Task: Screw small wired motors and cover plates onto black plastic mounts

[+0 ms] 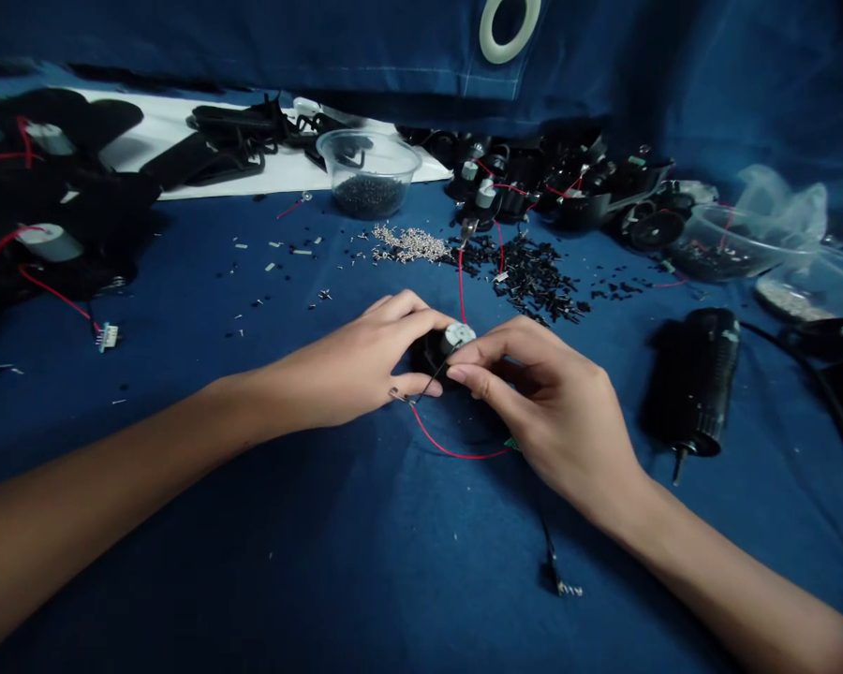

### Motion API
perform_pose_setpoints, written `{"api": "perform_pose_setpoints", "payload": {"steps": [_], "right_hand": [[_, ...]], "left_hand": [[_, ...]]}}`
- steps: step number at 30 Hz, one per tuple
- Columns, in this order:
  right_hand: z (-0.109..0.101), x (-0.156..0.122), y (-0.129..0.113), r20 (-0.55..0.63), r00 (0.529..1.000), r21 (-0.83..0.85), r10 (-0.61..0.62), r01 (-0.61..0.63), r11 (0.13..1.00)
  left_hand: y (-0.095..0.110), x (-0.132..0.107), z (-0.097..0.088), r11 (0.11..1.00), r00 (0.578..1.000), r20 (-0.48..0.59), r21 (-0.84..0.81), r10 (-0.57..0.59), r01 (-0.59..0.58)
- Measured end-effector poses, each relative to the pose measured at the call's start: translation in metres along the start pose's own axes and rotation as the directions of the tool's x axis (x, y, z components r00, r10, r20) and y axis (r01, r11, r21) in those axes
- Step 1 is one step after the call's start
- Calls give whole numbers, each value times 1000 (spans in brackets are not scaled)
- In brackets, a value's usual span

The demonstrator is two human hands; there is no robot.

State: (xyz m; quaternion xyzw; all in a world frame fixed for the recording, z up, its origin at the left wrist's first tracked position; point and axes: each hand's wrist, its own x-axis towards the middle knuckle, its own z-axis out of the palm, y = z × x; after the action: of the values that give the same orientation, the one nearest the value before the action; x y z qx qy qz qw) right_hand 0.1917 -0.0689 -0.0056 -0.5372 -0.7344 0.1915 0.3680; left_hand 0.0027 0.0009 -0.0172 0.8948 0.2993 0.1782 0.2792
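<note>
My left hand [372,360] is closed around the side of a black round housing, mostly hidden between both hands. A small motor with a white end [459,334] stands up from that housing. My right hand [540,384] pinches a thin black wire [432,379] between thumb and forefinger, close beside the motor. One red wire [462,290] rises behind the motor. Another red wire [456,455] curves below the hands towards a small green circuit board [512,444], partly covered by the right hand. Near my left thumb lies a small metal part [402,396].
A black electric screwdriver [706,384] lies at the right, its cord running back. Behind the hands are piles of silver screws [411,243] and small black parts [540,276], plus a clear tub [369,173]. Black housings with motors [49,243] crowd the left.
</note>
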Motion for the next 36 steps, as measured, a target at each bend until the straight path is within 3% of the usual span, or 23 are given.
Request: {"api": "perform_pose_setpoints", "payload": {"steps": [9, 17, 22, 36], "right_hand": [[-3, 0, -2, 45, 994, -103, -103, 107, 989], [-6, -6, -7, 41, 998, 160, -38, 31, 987], [-7, -4, -3, 91, 996, 190, 7, -24, 982], [-10, -3, -3, 66, 996, -45, -62, 66, 997]], "left_hand": [[-1, -1, 1, 1000, 1000, -23, 9, 1, -1], [-2, -1, 1, 1000, 999, -41, 4, 19, -19], [-3, -1, 1, 1000, 999, -46, 5, 20, -20], [-2, -2, 2, 1000, 998, -63, 17, 25, -24]]}}
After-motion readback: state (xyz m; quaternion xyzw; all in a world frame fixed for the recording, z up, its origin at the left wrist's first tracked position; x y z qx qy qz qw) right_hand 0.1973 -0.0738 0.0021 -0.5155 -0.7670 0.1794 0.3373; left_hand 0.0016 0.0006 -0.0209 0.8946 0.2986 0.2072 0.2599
